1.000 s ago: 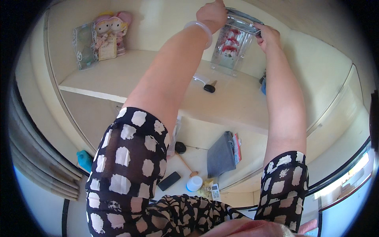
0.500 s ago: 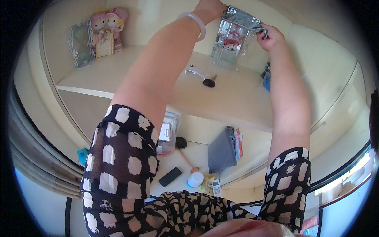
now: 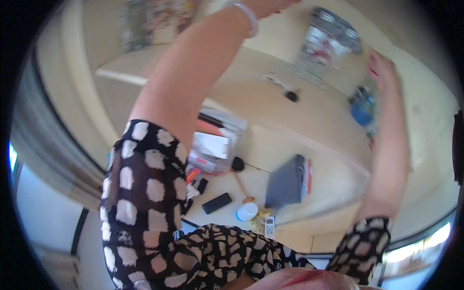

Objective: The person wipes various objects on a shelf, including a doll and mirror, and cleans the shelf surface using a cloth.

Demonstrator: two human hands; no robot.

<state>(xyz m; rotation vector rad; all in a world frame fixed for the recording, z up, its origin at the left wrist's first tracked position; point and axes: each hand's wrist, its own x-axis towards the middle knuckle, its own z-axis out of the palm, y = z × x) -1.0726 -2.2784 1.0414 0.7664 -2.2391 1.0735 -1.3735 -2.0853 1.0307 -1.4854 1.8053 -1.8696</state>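
On the shelf stands a clear display case [image 3: 314, 55] with reddish figures inside. A folded grey cloth [image 3: 338, 29] lies over its top. My left hand [image 3: 273, 7], partly cut off by the upper edge, is stretched out left of the case and holds nothing visible. To the right of the case is my right hand [image 3: 383, 70], apart from the cloth, its fingers loosely spread and blurred. A blue container [image 3: 361, 110] with dark items sits near my right wrist. In front of the case lie a thin white strip [image 3: 274, 79] and a small black-headed object [image 3: 292, 96].
Blurred figurines [image 3: 166, 21] stand at the shelf's left. Below are a clear plastic bag [image 3: 234, 128] of items, a phone [image 3: 217, 203], a white tub [image 3: 247, 211], a remote control [image 3: 269, 226] and a grey pouch [image 3: 285, 182]. A curtain [image 3: 48, 121] hangs at left.
Both hands have let go of the grey cloth, which now rests on the case. My right hand has moved right and down. The whole view has shifted.
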